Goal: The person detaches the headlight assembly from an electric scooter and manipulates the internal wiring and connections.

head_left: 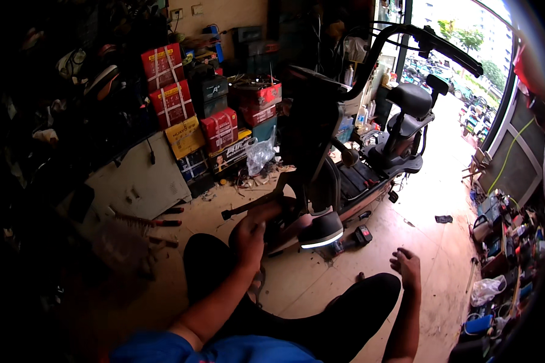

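A dark electric scooter [369, 172] stands in front of me, its handlebar toward the upper right. My left hand [248, 242] reaches to its shadowed front end, close beside a dark bar [254, 204] that sticks out to the left. The fingers blend into the dark parts, so their grip is unclear. Right of that hand is a dark rounded piece [321, 230] with a bright white strip. My right hand [407, 266] hangs above the floor near my right knee, fingers loosely bent and apart, holding nothing visible. A black-and-red cordless power tool [360, 236] lies on the floor between them.
Red boxes [169, 100] and other cartons are stacked at the back left, beside a pale metal cabinet [139, 181]. Red-handled tools [166, 222] lie on the left floor. Clutter and a plastic bag [487, 290] line the right side. A dark rag [443, 219] lies toward the doorway.
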The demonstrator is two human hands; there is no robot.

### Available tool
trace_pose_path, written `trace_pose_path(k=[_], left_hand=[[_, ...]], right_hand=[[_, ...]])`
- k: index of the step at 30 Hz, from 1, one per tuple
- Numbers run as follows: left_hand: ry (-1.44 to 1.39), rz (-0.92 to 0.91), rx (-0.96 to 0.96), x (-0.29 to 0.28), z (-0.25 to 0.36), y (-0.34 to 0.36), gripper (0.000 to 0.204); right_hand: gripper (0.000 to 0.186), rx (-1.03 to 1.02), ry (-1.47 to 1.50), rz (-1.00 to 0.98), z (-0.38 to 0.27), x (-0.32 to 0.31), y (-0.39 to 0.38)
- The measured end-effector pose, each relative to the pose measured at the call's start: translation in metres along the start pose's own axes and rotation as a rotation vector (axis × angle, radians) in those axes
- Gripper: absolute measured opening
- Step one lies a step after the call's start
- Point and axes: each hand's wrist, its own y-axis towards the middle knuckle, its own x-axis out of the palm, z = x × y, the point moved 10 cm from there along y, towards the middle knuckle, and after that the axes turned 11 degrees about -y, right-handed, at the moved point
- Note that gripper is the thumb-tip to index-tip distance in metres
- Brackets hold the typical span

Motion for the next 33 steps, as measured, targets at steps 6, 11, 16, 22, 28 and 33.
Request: trace_pose_path(k=[6,11,16,22,28,33], left_hand=[[0.208,-0.315,0.615,0.122,0.168,0.101,0.027],[0.351,-0.413,0.882,0.205,0.187,0.159,0.023],[0.537,-0.559,0.844,0.246,0.168,0.172,0.019],[0.428,-0.532,0.850,0.210,0.191,0.177,0.012],[0.132,-0.514,0.752,0.153,0.163,0.185,0.013],[0.051,-0.557,0.440,0.155,0.126,0.194,0.015]], right_hand=[[0.039,-0.293,-0.160,-0.046,-0.197,0.058,-0.080],[0.031,-0.613,-0.399,-0.302,-0.278,0.143,-0.137],[0.033,-0.664,-0.628,-0.387,-0.293,0.189,-0.165],[0.025,-0.729,-0.756,-0.374,-0.285,0.210,-0.142],[0.027,-0.787,-0.697,-0.336,-0.311,0.229,-0.126],[0.031,-0.904,-0.468,-0.079,-0.361,0.258,-0.096]])
